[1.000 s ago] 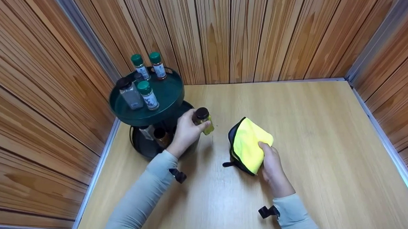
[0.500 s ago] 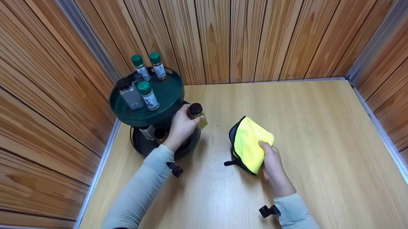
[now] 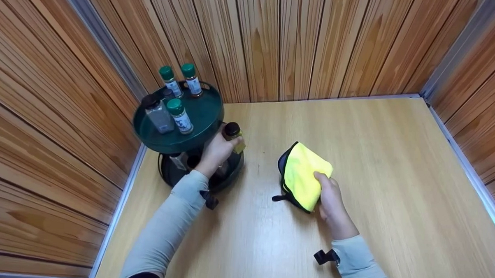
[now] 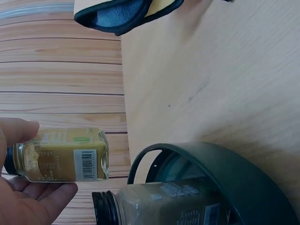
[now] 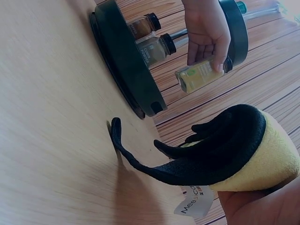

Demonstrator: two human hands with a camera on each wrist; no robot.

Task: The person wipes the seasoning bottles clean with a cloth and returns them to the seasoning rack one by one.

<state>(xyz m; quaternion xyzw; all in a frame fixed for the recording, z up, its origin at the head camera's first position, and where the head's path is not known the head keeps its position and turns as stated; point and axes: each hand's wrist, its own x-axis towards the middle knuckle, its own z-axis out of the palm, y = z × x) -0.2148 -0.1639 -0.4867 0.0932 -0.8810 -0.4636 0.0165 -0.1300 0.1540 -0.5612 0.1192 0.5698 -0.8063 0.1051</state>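
Observation:
My left hand (image 3: 216, 153) grips a spice jar (image 3: 239, 146) of yellow powder with a dark lid, held above the right edge of the lower tray (image 3: 233, 177) of a dark green two-tier rack. In the left wrist view, thumb and fingers hold the jar (image 4: 70, 157) near its lid, clear of the tray. Below it in that tray stands a black-lidded jar (image 4: 164, 201); its label reads cumin powder in the right wrist view. My right hand (image 3: 335, 208) pinches a folded yellow cloth (image 3: 306, 176) with black edging, just over the table.
On the rack's upper tray (image 3: 205, 113) stand several jars, among them a green-capped jar (image 3: 182, 122) and a grey square-sided jar (image 3: 159, 118). A brown jar (image 5: 143, 26) shares the lower tray. Wood-panelled walls (image 3: 316, 42) enclose the table (image 3: 374, 151).
My left hand has moved left with the yellow spice jar, from over the table to above the lower tray's edge. The right hand and cloth have hardly moved.

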